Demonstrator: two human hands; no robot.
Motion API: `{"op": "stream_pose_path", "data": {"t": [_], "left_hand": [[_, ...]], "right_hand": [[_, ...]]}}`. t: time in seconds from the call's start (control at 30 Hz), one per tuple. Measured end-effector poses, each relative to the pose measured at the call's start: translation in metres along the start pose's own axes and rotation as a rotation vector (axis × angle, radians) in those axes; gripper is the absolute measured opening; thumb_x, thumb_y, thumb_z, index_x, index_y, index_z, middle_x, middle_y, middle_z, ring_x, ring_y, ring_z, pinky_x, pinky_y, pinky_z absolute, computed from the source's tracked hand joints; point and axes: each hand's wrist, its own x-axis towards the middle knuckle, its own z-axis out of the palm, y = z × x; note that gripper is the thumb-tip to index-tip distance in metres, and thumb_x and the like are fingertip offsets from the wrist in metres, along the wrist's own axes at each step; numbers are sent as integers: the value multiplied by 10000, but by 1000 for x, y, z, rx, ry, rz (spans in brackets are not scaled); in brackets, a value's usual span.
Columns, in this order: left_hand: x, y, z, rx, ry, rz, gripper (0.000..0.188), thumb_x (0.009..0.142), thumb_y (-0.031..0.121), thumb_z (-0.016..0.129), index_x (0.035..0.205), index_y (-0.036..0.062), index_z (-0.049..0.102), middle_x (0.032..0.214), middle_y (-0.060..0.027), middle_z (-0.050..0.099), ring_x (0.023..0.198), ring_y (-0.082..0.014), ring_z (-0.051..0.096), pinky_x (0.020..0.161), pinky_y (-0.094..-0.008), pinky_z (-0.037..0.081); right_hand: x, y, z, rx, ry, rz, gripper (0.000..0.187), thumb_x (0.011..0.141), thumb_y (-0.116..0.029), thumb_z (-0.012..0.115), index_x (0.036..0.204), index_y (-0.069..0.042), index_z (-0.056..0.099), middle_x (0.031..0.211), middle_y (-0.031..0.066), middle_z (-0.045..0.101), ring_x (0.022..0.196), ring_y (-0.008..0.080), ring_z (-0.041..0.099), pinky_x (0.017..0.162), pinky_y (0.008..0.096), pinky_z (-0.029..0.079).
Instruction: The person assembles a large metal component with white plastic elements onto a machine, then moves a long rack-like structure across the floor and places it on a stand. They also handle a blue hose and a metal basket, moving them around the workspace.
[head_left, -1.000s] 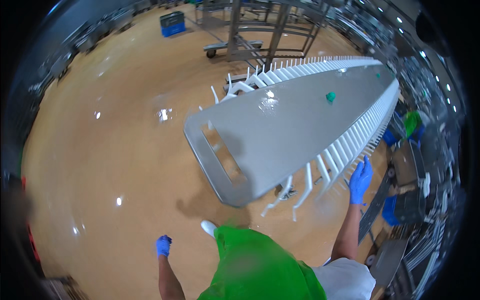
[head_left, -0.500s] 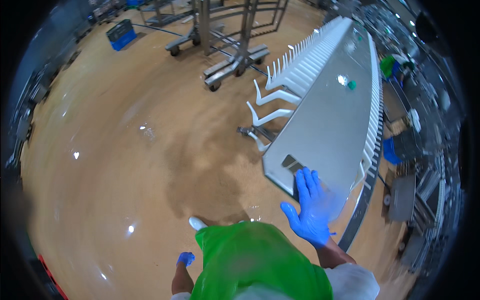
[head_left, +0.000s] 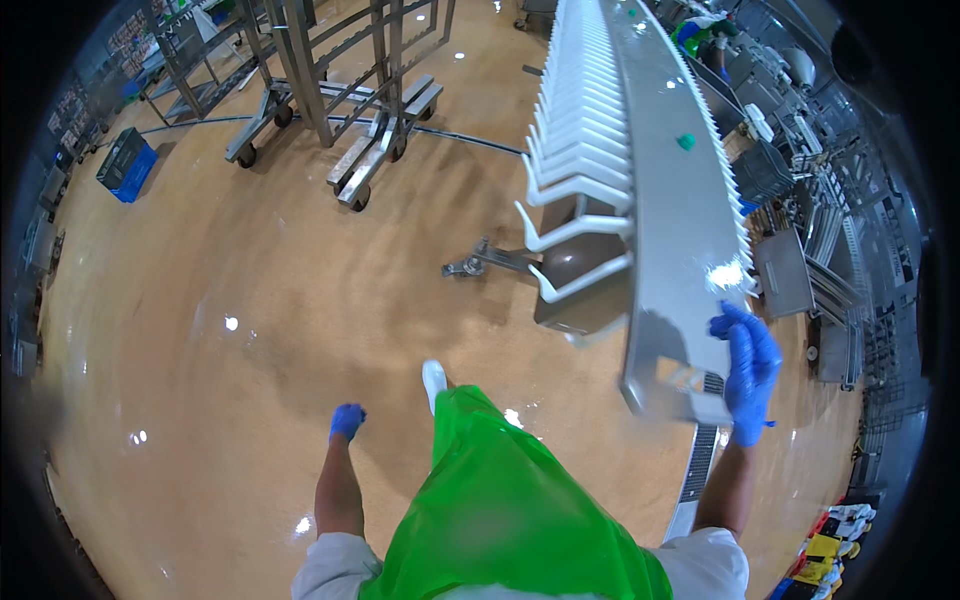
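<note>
A long steel rack (head_left: pixel 690 190) with rows of white prongs (head_left: pixel 585 187) along both sides runs away from me on the right. Its near end has a rectangular cut-out. At the right edge of that end is my blue-gloved right hand (head_left: pixel 750 375), fingers bent over the steel; the thumb's place is hard to make out. My left hand (head_left: pixel 347 420), also in a blue glove, hangs low over the floor. Its fingers are curled with nothing visible in them. Two green bits (head_left: pixel 686 142) lie on the rack's top.
Wheeled steel frames (head_left: pixel 375 160) stand ahead on the wet tan floor, with a dark and blue crate (head_left: pixel 128 165) farther left. A drain grate (head_left: pixel 698 465) runs beside the rack. At right are bins and steel equipment (head_left: pixel 785 272); another person (head_left: pixel 705 35) is far off.
My right hand has gone from lying flat on the rack's end to bent fingers at its right edge. The view has turned, and the rack stands straighter. My left hand has swung forward.
</note>
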Motion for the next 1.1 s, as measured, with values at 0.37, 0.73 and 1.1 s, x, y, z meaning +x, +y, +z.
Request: {"op": "stream_pose_path", "data": {"t": [0.37, 0.73, 1.1], "left_hand": [[191, 116, -147, 111, -331, -41, 309, 845, 299, 520, 849, 25, 661, 779, -105, 658, 679, -184, 603, 630, -314, 480], [475, 165, -274, 492, -604, -260, 323, 872, 335, 481, 712, 104, 640, 675, -41, 623, 555, -151, 538, 506, -300, 444], [781, 562, -311, 413, -535, 238, 414, 801, 353, 443, 949, 29, 653, 1007, -220, 631, 951, -398, 593, 862, -445, 459]], "right_hand": [[306, 184, 79, -850, 88, 624, 832, 834, -647, 449, 1388, -40, 319, 1293, 290, 462, 1216, 414, 439, 988, 450, 368], [342, 194, 105, -1228, 195, 740, 290, 863, -259, 483, 907, 19, 549, 920, 268, 598, 865, 436, 576, 765, 506, 444], [339, 192, 113, -1327, 345, 1229, 339, 842, -259, 444, 941, 40, 569, 959, 282, 591, 903, 448, 567, 796, 523, 425]]}}
